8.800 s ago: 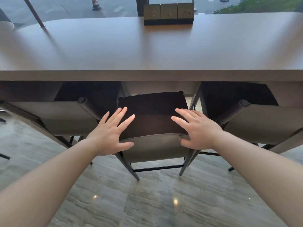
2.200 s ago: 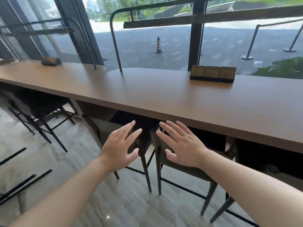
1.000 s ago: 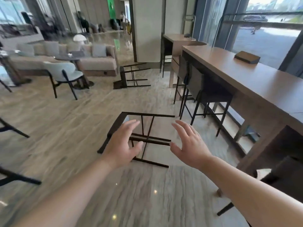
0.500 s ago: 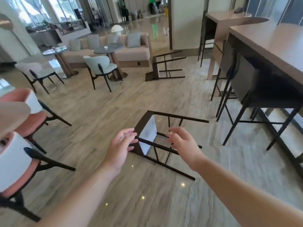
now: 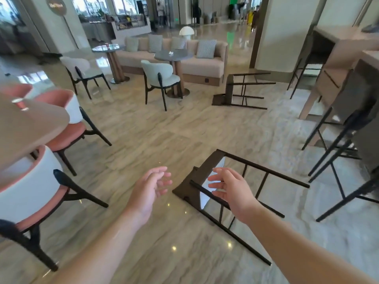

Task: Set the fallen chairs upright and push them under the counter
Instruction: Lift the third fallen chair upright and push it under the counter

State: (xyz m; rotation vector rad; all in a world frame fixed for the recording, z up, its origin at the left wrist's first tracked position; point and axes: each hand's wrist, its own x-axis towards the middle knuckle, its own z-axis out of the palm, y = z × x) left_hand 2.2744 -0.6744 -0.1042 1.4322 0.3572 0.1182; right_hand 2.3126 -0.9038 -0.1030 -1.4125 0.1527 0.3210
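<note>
Polished lobby floor [image 5: 184, 130] is seen, with the nearest fallen chair [image 5: 196, 187] lying on its side, legs stretched away to the right. It is overlapped by the empty, spread right hand [image 5: 231, 189]; the open left hand [image 5: 151, 187] is held just left of its seat.

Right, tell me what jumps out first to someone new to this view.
Two dark bar stools lie tipped on the marble floor: the near stool just under the open right hand, the far stool by the beige sofa. The left hand hovers open beside it, and upright stools stand at the counter on the right.
</note>
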